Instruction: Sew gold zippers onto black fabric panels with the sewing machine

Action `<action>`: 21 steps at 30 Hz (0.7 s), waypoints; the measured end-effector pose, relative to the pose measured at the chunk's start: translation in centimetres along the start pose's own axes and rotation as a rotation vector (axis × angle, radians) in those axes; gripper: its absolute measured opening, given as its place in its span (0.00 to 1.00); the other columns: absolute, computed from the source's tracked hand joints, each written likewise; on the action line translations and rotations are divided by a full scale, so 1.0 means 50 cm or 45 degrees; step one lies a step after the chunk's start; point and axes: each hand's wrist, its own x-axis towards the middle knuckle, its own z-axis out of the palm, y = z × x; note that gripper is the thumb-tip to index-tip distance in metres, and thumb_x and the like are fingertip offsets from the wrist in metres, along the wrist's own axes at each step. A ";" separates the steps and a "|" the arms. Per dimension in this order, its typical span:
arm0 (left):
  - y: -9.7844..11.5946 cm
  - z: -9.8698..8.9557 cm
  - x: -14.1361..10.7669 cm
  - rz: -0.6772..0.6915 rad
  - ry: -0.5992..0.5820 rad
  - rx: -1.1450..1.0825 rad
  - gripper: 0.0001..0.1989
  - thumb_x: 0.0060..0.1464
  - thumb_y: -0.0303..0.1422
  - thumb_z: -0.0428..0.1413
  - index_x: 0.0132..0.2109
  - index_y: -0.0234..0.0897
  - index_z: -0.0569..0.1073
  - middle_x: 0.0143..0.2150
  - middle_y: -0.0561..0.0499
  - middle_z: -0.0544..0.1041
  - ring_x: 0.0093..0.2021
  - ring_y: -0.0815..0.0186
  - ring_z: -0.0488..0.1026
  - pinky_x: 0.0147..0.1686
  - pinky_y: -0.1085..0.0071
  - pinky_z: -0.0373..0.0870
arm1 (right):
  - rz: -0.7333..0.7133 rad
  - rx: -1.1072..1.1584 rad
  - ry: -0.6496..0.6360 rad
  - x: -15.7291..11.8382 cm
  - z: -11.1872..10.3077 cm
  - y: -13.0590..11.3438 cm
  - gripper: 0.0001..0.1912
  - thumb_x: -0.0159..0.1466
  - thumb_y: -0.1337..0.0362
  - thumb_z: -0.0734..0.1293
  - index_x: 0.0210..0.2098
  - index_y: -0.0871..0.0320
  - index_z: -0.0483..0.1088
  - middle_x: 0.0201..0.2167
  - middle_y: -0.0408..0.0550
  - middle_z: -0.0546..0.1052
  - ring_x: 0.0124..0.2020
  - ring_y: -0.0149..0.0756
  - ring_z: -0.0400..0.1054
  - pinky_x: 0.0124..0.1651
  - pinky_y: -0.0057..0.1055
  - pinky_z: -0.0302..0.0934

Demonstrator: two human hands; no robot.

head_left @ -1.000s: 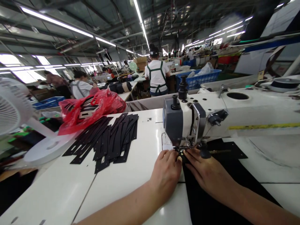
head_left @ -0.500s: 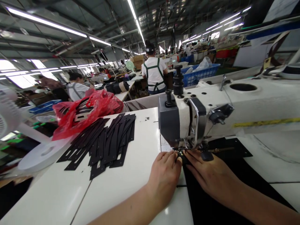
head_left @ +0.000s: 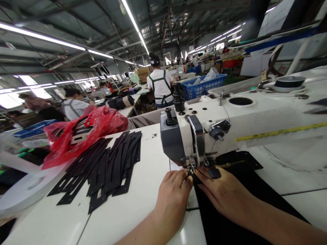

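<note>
My left hand is closed, its fingertips pinched at the edge of a black fabric piece just under the sewing machine's needle area. On the other side of the presser foot my right hand rests on the same fabric, fingers reaching forward and thumb close to them at the edge. The fabric runs down under my right forearm. The fingertips and the stitching spot are partly hidden by the machine head. Behind my right hand lies a black strip with a thin brass-coloured tool on it.
A loose pile of black strips with slots and holes lies left on the white table. Beside it are a red plastic bag and a white round base. Beyond stand a blue basket and a co-worker.
The view has shifted, so the machine, hands and strips appear further left and slightly lower. Both hands keep their places at the presser foot, still on the black fabric.
</note>
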 end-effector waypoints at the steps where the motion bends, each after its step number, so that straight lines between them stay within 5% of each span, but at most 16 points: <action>1: -0.004 -0.005 0.000 -0.034 -0.009 -0.056 0.08 0.61 0.27 0.48 0.40 0.34 0.72 0.41 0.43 0.75 0.42 0.59 0.73 0.41 0.61 0.70 | 0.001 -0.009 -0.006 0.000 0.001 -0.001 0.16 0.62 0.71 0.59 0.48 0.63 0.68 0.40 0.54 0.76 0.45 0.42 0.69 0.50 0.42 0.64; 6: -0.072 -0.012 0.006 -0.298 0.015 -0.109 0.10 0.58 0.26 0.46 0.41 0.36 0.72 0.40 0.45 0.75 0.42 0.59 0.71 0.41 0.61 0.68 | 0.031 -0.067 0.034 -0.006 0.011 -0.005 0.14 0.62 0.70 0.60 0.44 0.67 0.71 0.45 0.58 0.74 0.48 0.44 0.67 0.54 0.42 0.60; 11: -0.145 0.013 0.026 -0.134 -0.217 -0.016 0.11 0.56 0.27 0.45 0.37 0.39 0.73 0.32 0.48 0.76 0.35 0.60 0.73 0.38 0.64 0.70 | 0.076 -0.164 0.133 -0.017 0.045 -0.013 0.15 0.63 0.67 0.61 0.46 0.68 0.70 0.47 0.59 0.73 0.50 0.44 0.66 0.56 0.43 0.57; 21: -0.152 0.009 0.005 -0.082 -0.237 0.078 0.15 0.56 0.31 0.46 0.23 0.41 0.69 0.18 0.53 0.71 0.18 0.63 0.70 0.17 0.73 0.60 | 0.165 -0.298 0.098 -0.022 0.079 -0.044 0.18 0.61 0.70 0.60 0.49 0.74 0.67 0.52 0.65 0.68 0.54 0.51 0.61 0.55 0.45 0.58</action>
